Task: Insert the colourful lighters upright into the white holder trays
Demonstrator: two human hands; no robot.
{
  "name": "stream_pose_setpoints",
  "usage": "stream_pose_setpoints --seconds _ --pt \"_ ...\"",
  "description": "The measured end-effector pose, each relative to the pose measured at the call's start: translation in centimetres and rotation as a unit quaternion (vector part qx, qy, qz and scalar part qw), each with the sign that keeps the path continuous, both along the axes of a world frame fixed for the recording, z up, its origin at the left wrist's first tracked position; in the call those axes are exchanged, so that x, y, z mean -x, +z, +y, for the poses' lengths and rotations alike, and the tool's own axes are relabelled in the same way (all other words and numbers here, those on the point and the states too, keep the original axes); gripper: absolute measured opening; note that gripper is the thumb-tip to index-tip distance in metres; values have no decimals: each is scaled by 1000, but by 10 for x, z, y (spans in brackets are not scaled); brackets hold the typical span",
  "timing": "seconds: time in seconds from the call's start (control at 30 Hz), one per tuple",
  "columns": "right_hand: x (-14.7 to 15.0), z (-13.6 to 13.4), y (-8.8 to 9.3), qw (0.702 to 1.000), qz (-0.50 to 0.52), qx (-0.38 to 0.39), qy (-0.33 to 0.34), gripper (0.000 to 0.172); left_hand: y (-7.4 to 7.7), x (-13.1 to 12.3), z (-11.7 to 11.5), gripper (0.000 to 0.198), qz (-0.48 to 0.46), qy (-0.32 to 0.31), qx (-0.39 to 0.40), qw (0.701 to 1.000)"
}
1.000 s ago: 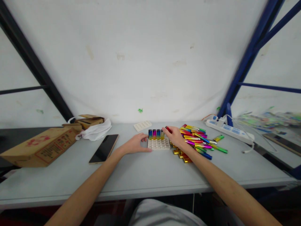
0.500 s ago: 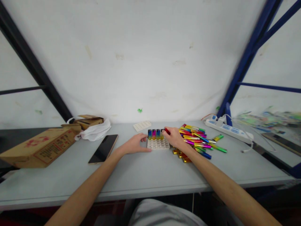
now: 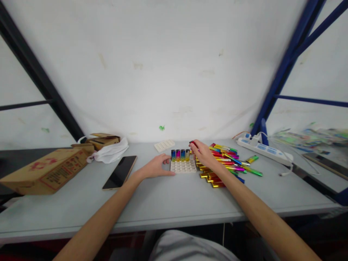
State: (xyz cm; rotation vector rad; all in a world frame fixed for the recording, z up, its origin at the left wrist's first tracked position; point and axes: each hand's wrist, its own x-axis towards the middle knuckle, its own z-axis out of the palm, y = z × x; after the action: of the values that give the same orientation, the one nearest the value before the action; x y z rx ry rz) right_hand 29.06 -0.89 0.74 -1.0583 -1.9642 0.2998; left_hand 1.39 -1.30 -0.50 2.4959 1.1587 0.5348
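A white tray with round holes [image 3: 183, 166] lies on the grey table, and several shiny coloured tubes [image 3: 180, 155] stand in its far row. My left hand [image 3: 156, 166] rests flat against the tray's left edge, fingers apart. My right hand [image 3: 202, 155] is pinched on a red tube [image 3: 193, 144], held just above the right end of that row. A heap of shiny coloured tubes [image 3: 225, 163] lies right of the tray, partly under my right forearm.
A second white tray [image 3: 165, 145] lies behind. A dark phone [image 3: 120, 171], white cloth [image 3: 110, 152] and cardboard boxes [image 3: 46, 168] sit at the left. A white power strip [image 3: 265, 151] is at the right, beside a blue frame post [image 3: 282, 72].
My right hand has lifted the red tube slightly up and away from the row. My left hand has stayed at the tray's edge.
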Motion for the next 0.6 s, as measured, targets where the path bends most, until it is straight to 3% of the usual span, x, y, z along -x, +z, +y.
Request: stream_pose_setpoints --seconds 0.1,0.37,0.6 --pt "-4 1 2 998 -52 -38 2 37 0 0 0 58 2 -1 -3 1000" --pt "-22 9 -2 992 -122 30 30 32 -1 1 1 59 0 0 -6 1000" --pt "-37 10 6 981 -163 62 85 36 -1 0 0 58 -3 -1 -2 1000"
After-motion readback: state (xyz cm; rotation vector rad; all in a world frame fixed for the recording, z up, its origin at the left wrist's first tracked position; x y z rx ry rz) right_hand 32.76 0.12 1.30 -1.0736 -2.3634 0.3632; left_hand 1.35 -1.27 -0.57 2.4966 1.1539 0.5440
